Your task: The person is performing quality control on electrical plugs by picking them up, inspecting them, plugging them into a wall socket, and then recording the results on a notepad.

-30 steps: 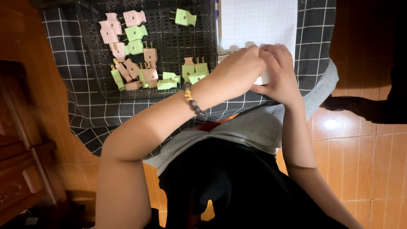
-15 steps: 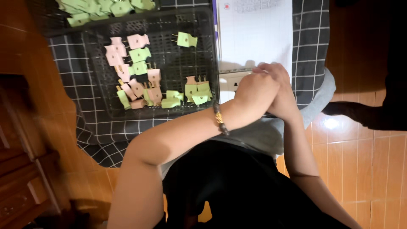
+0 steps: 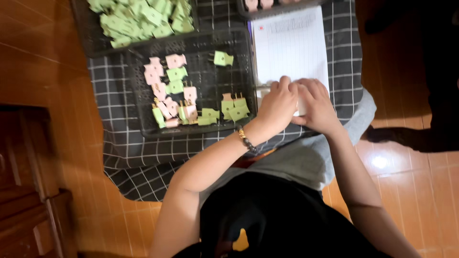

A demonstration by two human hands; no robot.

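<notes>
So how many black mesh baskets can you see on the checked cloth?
3. One in the middle with mixed pink and green pieces, one at the top left full of green pieces, one cut off at the top edge.

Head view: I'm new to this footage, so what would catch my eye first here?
Probably the black mesh tray at centre, scattered with pink and green pieces, on a checked cloth. Just right of it, the left hand and right hand press together on the lower edge of a lined white pad. A second tray heaped with green pieces sits top left.
</notes>
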